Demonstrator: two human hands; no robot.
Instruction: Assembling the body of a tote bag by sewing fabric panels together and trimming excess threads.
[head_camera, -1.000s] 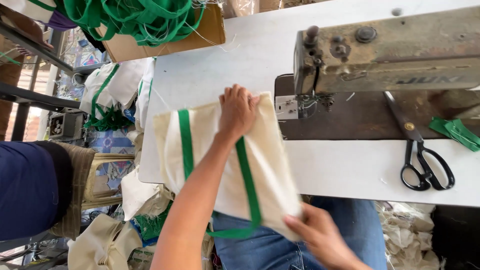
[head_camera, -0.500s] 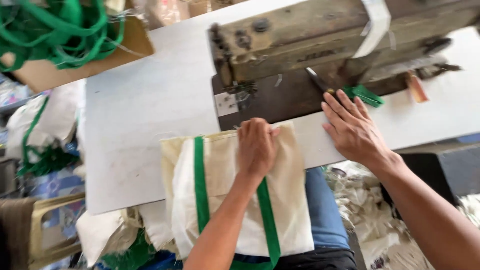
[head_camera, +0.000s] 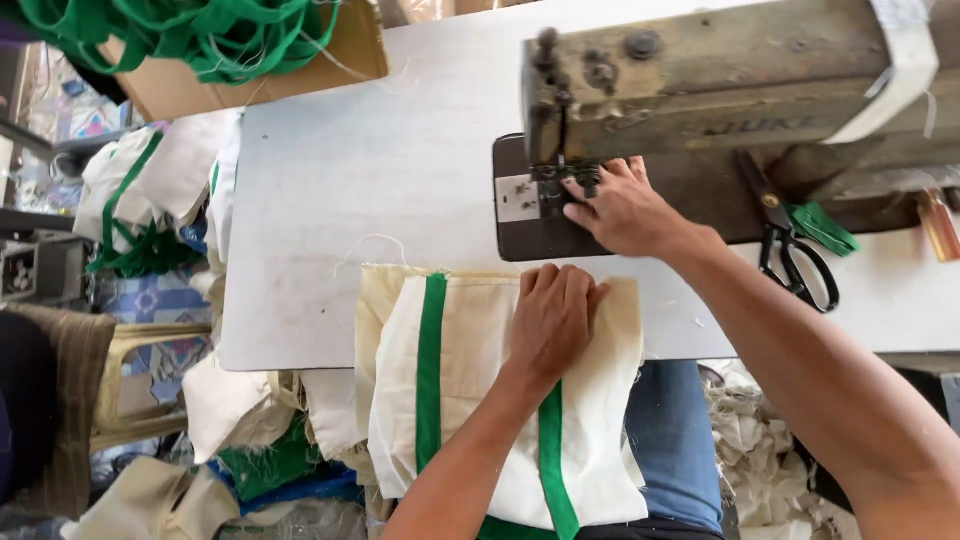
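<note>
Left hand (head_camera: 553, 318) lay flat, fingers together, on cream bag (head_camera: 500, 400) overhanging the desk's (head_camera: 330, 200) near edge. Right hand (head_camera: 622, 208), fingers loosely spread, touched sewing machine (head_camera: 700, 90); bare desk toward the far-left corner.

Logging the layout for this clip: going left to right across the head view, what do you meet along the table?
Cardboard box of green straps → cream bag with green straps → left hand flat on it → right hand at the sewing machine → scissors → green fabric scrap.
</note>
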